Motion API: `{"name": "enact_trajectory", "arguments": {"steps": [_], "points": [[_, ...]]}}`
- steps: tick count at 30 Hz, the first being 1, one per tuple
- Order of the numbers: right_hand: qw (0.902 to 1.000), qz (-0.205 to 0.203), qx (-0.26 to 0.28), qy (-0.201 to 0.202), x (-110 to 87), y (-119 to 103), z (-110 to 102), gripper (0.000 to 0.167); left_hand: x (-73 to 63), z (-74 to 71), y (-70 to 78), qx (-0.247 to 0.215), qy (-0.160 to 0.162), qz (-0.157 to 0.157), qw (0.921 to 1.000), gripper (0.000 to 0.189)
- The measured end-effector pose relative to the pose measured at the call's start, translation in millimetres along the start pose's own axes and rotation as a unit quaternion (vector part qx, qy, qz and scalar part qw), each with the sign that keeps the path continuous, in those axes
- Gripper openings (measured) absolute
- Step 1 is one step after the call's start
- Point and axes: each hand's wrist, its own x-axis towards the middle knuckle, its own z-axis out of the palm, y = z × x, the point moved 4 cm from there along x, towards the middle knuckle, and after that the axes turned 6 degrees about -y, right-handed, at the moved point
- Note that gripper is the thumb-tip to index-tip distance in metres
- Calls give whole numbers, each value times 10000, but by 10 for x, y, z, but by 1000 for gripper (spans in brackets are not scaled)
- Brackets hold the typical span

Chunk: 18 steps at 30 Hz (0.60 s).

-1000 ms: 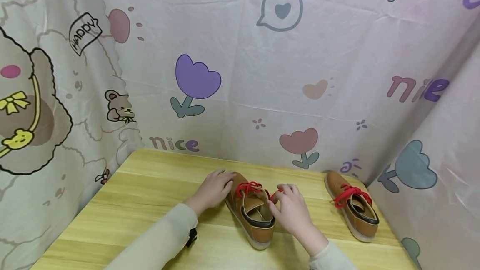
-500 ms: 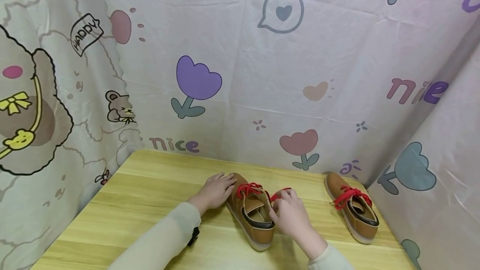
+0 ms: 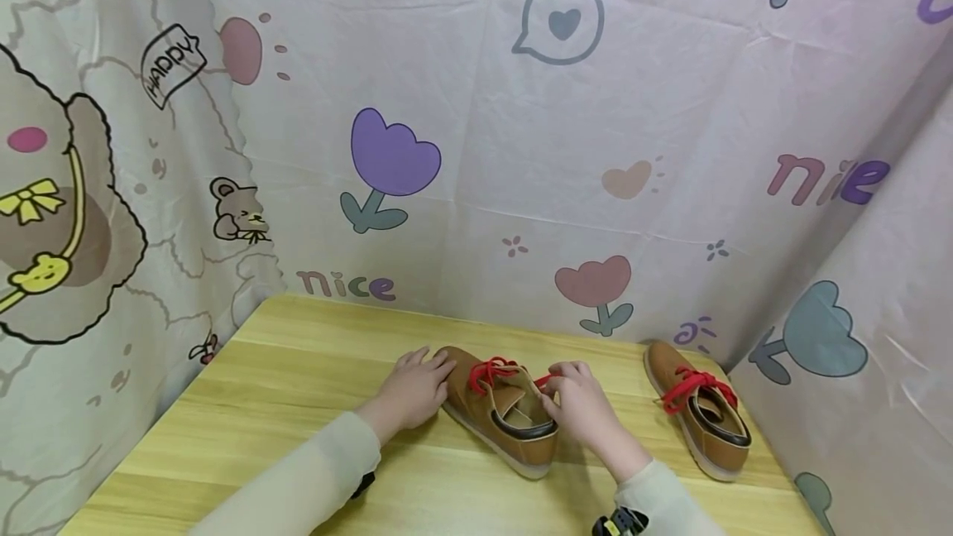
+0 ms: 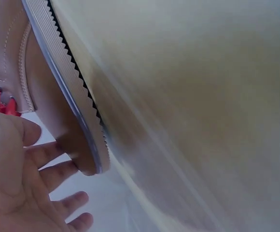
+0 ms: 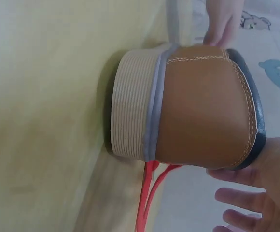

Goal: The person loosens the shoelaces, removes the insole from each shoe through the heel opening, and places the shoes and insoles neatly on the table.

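Touching with extended fingers [image 4: 58,175], the left hand [image 3: 413,391] meets the toe [image 3: 462,360], the right hand [image 3: 584,412] the collar [image 3: 527,432] of a brown shoe [image 3: 479,418] on the table [image 3: 298,370]; only the left wrist view shows its serrated sole [image 4: 68,67].

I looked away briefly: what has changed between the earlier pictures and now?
The handled shoe has swivelled on the table: toe toward the person's left, heel rightward and slightly away. The left hand shifted left along with the toe. No clear grasp or release shows. The right hand stays at the shoe's right side; the other shoe hasn't moved.
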Motion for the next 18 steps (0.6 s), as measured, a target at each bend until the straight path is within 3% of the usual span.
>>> {"name": "enact_trajectory", "arguments": {"steps": [10,15,18], "points": [[9997,-1,9,-240,119,60,-5,10,-315,-74,87,610,241,34,9978,46],[9997,-5,-94,-224,153,93,-1,11,-401,-115,157,566,168,-19,9983,46],[9997,81,-82,-196,153,87,-32,14,-395,-132,163,227,130,-98,9996,44]]}}
